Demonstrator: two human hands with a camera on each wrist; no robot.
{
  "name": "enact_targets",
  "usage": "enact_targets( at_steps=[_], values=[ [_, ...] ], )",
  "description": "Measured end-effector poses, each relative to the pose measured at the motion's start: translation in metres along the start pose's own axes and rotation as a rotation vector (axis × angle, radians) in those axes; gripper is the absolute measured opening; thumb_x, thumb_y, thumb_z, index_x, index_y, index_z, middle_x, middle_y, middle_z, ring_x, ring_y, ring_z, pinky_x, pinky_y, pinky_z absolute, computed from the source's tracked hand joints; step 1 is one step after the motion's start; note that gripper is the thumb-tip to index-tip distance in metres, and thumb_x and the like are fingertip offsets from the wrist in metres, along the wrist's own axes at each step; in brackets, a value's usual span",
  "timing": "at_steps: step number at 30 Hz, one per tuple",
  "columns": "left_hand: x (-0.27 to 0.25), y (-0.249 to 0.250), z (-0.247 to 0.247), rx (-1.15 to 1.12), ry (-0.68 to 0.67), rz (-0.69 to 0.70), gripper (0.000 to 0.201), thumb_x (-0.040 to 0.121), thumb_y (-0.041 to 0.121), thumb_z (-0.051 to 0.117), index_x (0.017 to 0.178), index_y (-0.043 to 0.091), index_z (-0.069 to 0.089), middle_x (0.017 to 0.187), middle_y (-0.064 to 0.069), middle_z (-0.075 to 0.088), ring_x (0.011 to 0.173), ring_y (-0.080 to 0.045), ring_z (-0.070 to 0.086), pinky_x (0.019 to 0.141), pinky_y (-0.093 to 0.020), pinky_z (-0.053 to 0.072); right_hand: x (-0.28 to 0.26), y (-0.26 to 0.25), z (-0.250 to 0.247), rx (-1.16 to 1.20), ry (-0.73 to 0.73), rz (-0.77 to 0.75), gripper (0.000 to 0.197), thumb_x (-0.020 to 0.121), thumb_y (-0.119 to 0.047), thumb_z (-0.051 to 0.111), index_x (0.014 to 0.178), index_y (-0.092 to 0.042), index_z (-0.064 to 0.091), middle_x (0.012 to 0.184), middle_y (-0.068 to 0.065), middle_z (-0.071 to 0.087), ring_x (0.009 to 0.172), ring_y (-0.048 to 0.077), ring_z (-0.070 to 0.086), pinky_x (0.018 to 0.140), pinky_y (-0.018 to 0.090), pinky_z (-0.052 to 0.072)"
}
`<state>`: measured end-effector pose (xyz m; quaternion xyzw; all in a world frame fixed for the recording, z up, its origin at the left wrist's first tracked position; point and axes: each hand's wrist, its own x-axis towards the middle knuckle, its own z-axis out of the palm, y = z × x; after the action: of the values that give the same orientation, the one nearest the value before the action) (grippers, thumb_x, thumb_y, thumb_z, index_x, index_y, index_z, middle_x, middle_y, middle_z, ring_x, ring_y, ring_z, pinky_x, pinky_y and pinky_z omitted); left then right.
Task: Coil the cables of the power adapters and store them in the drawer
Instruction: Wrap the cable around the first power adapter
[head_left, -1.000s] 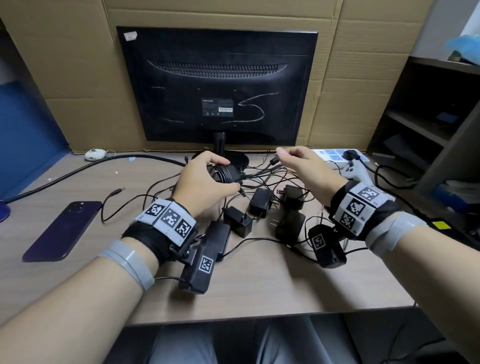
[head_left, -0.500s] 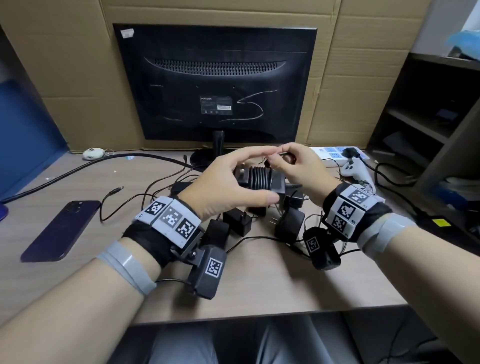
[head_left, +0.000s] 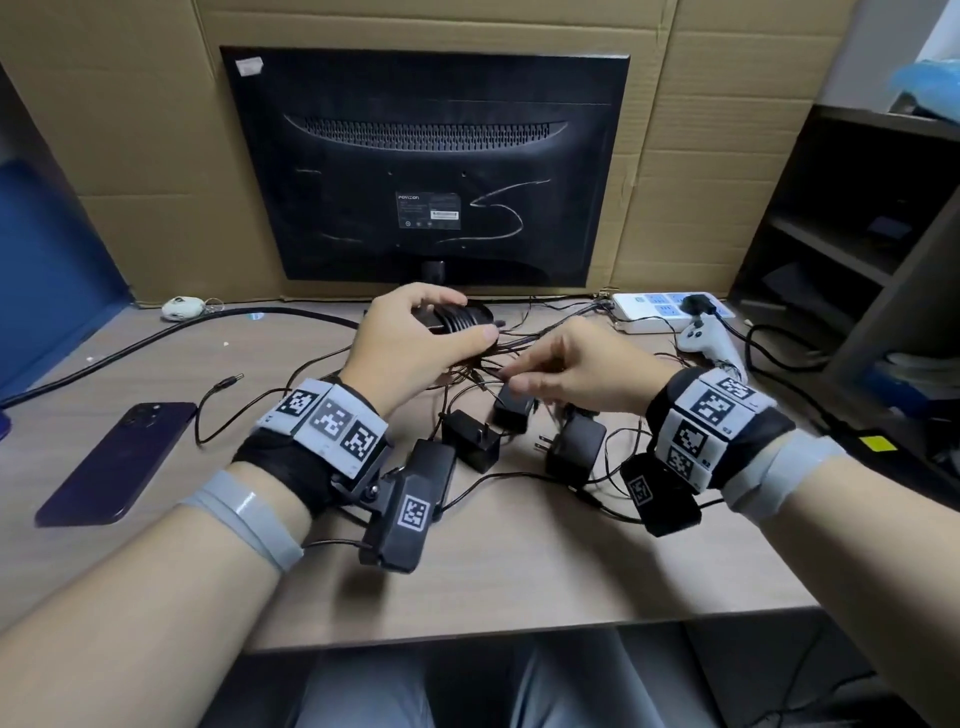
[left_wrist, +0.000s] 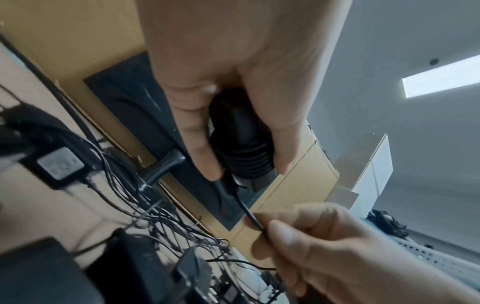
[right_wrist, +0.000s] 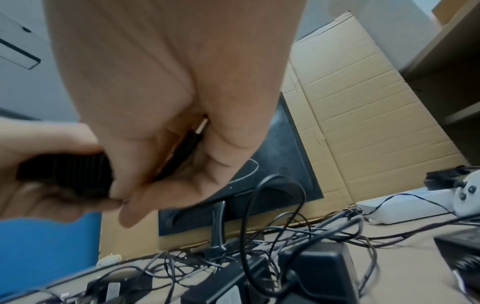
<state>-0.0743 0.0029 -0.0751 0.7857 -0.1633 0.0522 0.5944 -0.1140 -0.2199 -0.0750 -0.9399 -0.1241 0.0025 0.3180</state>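
My left hand (head_left: 415, 338) grips a black power adapter (head_left: 457, 323) with its cable wound around the body; the windings (left_wrist: 246, 162) show between thumb and fingers in the left wrist view. My right hand (head_left: 566, 366) pinches the loose end of that cable (left_wrist: 253, 218) just right of the adapter, and the plug tip (right_wrist: 192, 135) lies inside its curled fingers. Both hands hover above the desk in front of the monitor stand. Several other black adapters (head_left: 571, 449) lie below in a tangle of thin cables (head_left: 498, 358). No drawer is in view.
A monitor (head_left: 426, 161) stands at the back against cardboard. A purple phone (head_left: 117, 462) lies at the left, with a thick black cable (head_left: 156, 338) behind it. A white power strip (head_left: 670, 309) and white controller (head_left: 709, 343) sit at the right, beside dark shelves (head_left: 852, 234).
My left hand has turned the wound adapter and moved it back toward the monitor stand. My right hand has dropped lower and to the right, drawing the cable end with it.
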Motion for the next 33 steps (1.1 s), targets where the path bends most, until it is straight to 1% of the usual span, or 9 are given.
enact_targets(
  at_steps=[1,6,10,14,19,24,27,31,33],
  values=[
    [-0.001,-0.003,-0.002,0.055,-0.017,-0.002,0.042,0.071,0.04,0.096,0.107,0.031,0.076,0.105,0.011,0.071,0.088,-0.004,0.07,0.061,-0.014,0.056,-0.002,-0.005,-0.002,0.076,-0.016,-0.005,0.015,0.094,-0.02,0.077,0.107,-0.015,0.082,0.062,-0.018,0.071,0.057,-0.005,0.065,0.063,0.013,0.051],
    [-0.006,-0.015,-0.014,0.045,-0.174,-0.019,0.054,0.065,0.034,0.1,0.112,0.036,0.075,0.109,0.01,0.075,0.096,-0.005,0.073,0.079,-0.025,0.058,-0.009,-0.025,-0.015,0.355,-0.003,-0.086,0.014,0.086,-0.016,0.083,0.096,-0.008,0.077,0.082,0.018,0.077,0.072,0.03,0.076,0.07,0.043,0.065],
    [-0.01,-0.009,-0.014,0.086,-0.307,0.031,0.06,0.063,0.025,0.101,0.115,0.036,0.073,0.109,0.013,0.075,0.097,0.002,0.071,0.079,-0.014,0.055,-0.007,-0.029,-0.016,0.562,0.036,-0.081,0.021,0.089,-0.006,0.078,0.105,-0.001,0.065,0.09,0.039,0.069,0.071,0.03,0.077,0.066,0.035,0.063],
    [-0.012,-0.004,-0.009,0.095,-0.319,0.061,0.061,0.063,0.024,0.102,0.115,0.036,0.073,0.108,0.014,0.074,0.098,0.003,0.07,0.081,-0.014,0.055,-0.006,-0.03,-0.013,0.696,0.005,-0.058,0.017,0.101,-0.008,0.062,0.113,0.004,0.059,0.099,0.023,0.076,0.074,0.022,0.075,0.067,0.026,0.062],
    [-0.016,0.001,-0.008,0.054,-0.319,0.099,0.061,0.064,0.023,0.101,0.116,0.035,0.072,0.111,0.01,0.074,0.102,-0.003,0.071,0.088,-0.023,0.059,-0.006,-0.029,-0.013,0.664,0.124,-0.019,0.018,0.096,-0.011,0.071,0.107,0.002,0.066,0.084,0.007,0.069,0.076,0.022,0.074,0.071,0.028,0.063],
    [-0.017,0.003,-0.002,-0.055,-0.295,0.041,0.063,0.069,0.031,0.095,0.124,0.036,0.064,0.122,0.002,0.068,0.109,-0.013,0.072,0.093,-0.036,0.062,-0.004,-0.033,-0.01,0.752,0.131,0.073,0.014,0.096,-0.01,0.07,0.105,0.001,0.07,0.072,0.002,0.068,0.069,0.015,0.071,0.073,0.024,0.063],
    [-0.016,0.0,0.001,-0.196,-0.237,-0.079,0.066,0.068,0.024,0.087,0.129,0.03,0.06,0.129,-0.009,0.062,0.112,-0.024,0.072,0.088,-0.04,0.065,-0.003,-0.035,-0.009,0.778,0.162,0.079,0.01,0.096,-0.009,0.071,0.102,-0.002,0.071,0.071,0.0,0.068,0.07,0.016,0.07,0.08,0.032,0.065],
    [-0.012,0.0,0.0,-0.32,-0.243,-0.172,0.061,0.07,0.006,0.092,0.125,0.012,0.066,0.115,-0.012,0.074,0.101,-0.023,0.074,0.084,-0.03,0.062,-0.003,-0.037,-0.007,0.806,0.177,0.076,0.008,0.095,-0.005,0.071,0.101,-0.001,0.069,0.074,0.004,0.065,0.071,0.019,0.07,0.077,0.034,0.065],
    [-0.012,0.001,-0.004,-0.298,-0.282,-0.207,0.049,0.078,0.004,0.09,0.122,0.011,0.07,0.114,-0.013,0.077,0.105,-0.028,0.076,0.089,-0.038,0.063,-0.004,-0.036,-0.004,0.803,0.187,0.074,0.007,0.095,-0.005,0.071,0.101,-0.002,0.069,0.076,0.006,0.062,0.07,0.02,0.07,0.072,0.03,0.064]
  ],
)
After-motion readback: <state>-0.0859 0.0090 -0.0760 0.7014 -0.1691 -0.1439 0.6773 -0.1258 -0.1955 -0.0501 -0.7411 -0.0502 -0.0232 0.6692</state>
